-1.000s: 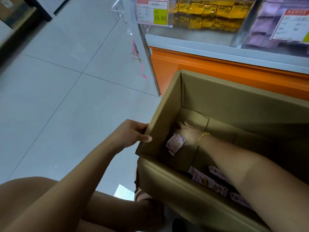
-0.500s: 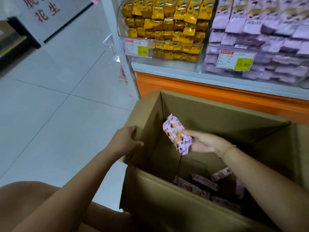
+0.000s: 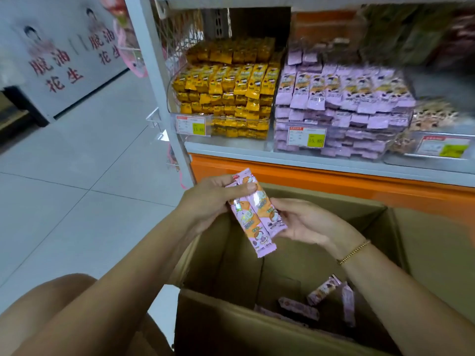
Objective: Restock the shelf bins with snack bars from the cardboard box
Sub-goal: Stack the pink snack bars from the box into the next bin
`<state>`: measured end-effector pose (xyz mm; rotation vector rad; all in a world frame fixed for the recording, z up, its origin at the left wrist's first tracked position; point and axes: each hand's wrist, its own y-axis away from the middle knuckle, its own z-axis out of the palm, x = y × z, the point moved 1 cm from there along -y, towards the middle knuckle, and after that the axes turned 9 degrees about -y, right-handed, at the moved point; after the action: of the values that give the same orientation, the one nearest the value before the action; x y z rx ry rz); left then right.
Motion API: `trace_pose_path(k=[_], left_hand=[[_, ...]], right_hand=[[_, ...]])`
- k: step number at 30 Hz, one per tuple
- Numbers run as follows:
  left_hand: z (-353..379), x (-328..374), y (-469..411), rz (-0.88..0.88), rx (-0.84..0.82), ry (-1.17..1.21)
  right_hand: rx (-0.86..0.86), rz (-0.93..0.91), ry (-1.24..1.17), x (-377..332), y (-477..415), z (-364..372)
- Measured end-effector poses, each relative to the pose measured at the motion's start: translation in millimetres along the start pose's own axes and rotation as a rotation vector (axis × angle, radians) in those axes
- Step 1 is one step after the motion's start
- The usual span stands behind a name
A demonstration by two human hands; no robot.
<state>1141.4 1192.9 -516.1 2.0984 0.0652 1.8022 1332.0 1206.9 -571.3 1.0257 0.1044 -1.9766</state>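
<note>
Both grips clamped on two purple snack bars [image 3: 257,214]: left hand [image 3: 210,204] thumb over the top end, right hand [image 3: 305,222] cupping the lower end. Left hand has quit the box [image 3: 257,330] wall. Bars now raised over its far left corner, probably bound for the purple bin [image 3: 341,124].

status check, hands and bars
Held by left hand and right hand: purple snack bars, above the cardboard box. More loose bars inside. Path to purple bin open.
</note>
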Motion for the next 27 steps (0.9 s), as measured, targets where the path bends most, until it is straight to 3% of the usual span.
trace_pose_path(k=[2,4,8,10,17,21,23,27], left_hand=[[-1,7,-6,-0.004,0.101,0.001],[-2,14,-11,0.001,0.161,0.027],[1,33,-22,0.044,0.193,0.129],[2,44,-27,0.086,0.196,0.138],[10,88,-55,0.175,0.042,0.166],[14,113,-67,0.299,0.017,0.164],[13,120,-75,0.348,0.083,0.032],[10,130,-105,0.452,0.295,-0.514]], right_hand=[[0.239,-0.229,0.271,-14,14,12],[0.324,-0.403,0.551,-23,27,27],[0.459,-0.560,1.168,-25,34,47],[0.563,-0.645,1.312,-29,34,51],[0.897,-0.987,1.363,-58,31,41],[1.011,-1.059,1.270,-98,35,31],[1.080,-1.085,1.230,-122,35,23],[1.263,-1.010,1.201,-179,25,-4]])
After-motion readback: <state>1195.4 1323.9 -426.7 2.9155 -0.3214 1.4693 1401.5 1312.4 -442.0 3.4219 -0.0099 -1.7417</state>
